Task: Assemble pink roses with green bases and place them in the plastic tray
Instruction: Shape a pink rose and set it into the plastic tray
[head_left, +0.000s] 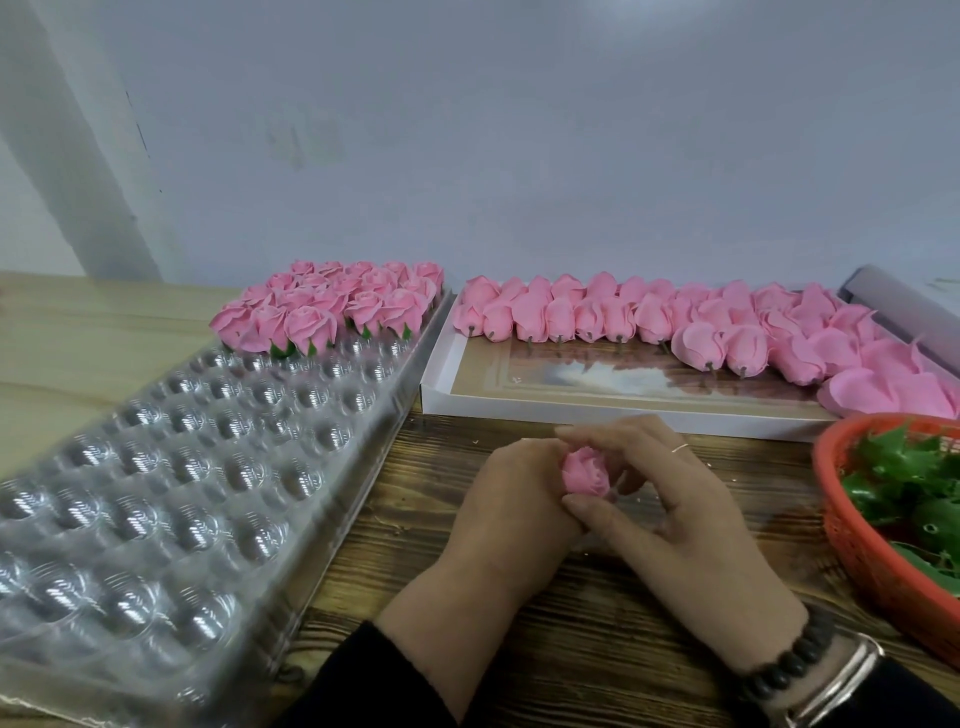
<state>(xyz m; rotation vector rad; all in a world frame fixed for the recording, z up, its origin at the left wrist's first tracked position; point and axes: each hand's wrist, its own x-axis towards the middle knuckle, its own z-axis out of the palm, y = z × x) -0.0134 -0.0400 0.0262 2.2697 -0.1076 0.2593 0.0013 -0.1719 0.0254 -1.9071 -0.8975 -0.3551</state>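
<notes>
Both hands, left hand (511, 499) and right hand (670, 506), clasp one soft pink fabric rose (587, 473) at lower centre; the clear dimpled plastic tray (171, 483) lies left, nearer the left hand.

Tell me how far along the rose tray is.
Done: finished roses with green bases fill only the far end of the tray. In hand: both hands, left and right, hold one rose; its base is hidden. Left: most tray cups are empty, many bare roses lie in the white box, and green bases sit in the red basket.
</notes>
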